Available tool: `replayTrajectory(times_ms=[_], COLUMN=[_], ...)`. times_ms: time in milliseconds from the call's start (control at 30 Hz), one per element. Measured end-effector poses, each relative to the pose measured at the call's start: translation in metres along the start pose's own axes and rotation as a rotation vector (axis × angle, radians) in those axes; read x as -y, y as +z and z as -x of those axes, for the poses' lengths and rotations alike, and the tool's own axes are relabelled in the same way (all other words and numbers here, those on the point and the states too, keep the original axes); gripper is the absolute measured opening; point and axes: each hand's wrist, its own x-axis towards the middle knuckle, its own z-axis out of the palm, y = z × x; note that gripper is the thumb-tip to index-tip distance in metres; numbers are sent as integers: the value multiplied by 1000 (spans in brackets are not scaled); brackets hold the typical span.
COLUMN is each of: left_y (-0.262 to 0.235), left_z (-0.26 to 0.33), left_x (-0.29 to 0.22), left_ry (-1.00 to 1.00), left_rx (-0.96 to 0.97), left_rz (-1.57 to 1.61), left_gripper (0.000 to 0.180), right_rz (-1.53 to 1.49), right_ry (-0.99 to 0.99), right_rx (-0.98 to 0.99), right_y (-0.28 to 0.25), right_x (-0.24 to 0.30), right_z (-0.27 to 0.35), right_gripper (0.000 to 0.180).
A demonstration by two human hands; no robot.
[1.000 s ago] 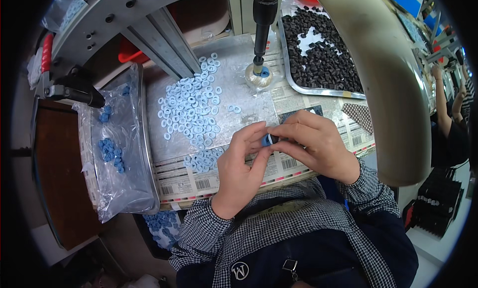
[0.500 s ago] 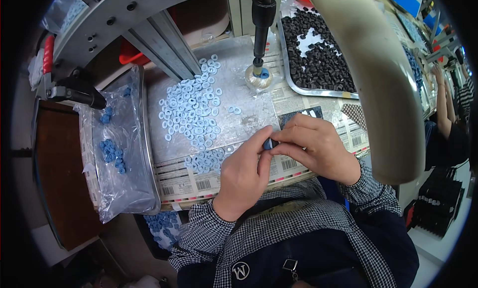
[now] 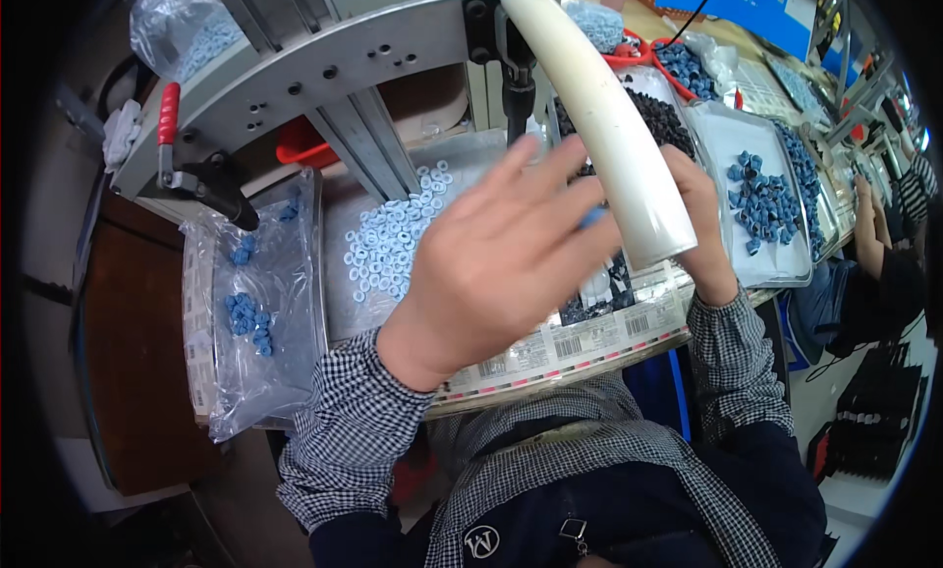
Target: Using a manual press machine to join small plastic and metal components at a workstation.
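Observation:
My left hand is raised over the bench with its fingers spread, slightly smeared by motion. It reaches toward a pale curved tube, likely the sleeve of a lever on the press. A small blue piece shows between its fingertips and the tube; whether the fingers touch it is unclear. Behind the tube is my right hand, its fingers mostly hidden. Light blue rings lie heaped on a metal plate left of my left hand. The dark press rod stands just beyond its fingertips.
A plastic-lined tray with blue pieces stands at the left, below a red-handled clamp. Black parts lie behind the tube. A white tray of blue caps is at the right. Farther right, another person's arm shows.
My hands have parted from the small dark piece they held together. The left has risen forward; the right has moved behind the tube. The view has shifted, and the tube's end appears farther left and higher.

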Motion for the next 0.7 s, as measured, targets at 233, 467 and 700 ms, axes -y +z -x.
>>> replayTrajectory(times_ms=[233, 467, 700], left_y=[-36, -33, -51], left_z=[-111, -173, -40], left_x=[36, 88, 28], left_ry=[304, -487, -693], left_rx=[-229, -371, -438], left_rz=[232, 630, 549], left_gripper=[24, 24, 33], right_rz=[155, 183, 524], right_ry=[-233, -270, -15], right_rx=[212, 442, 9], right_y=[40, 89, -39], right_x=[-28, -41, -84], right_z=[-23, -44, -14], right_gripper=[18, 23, 23])
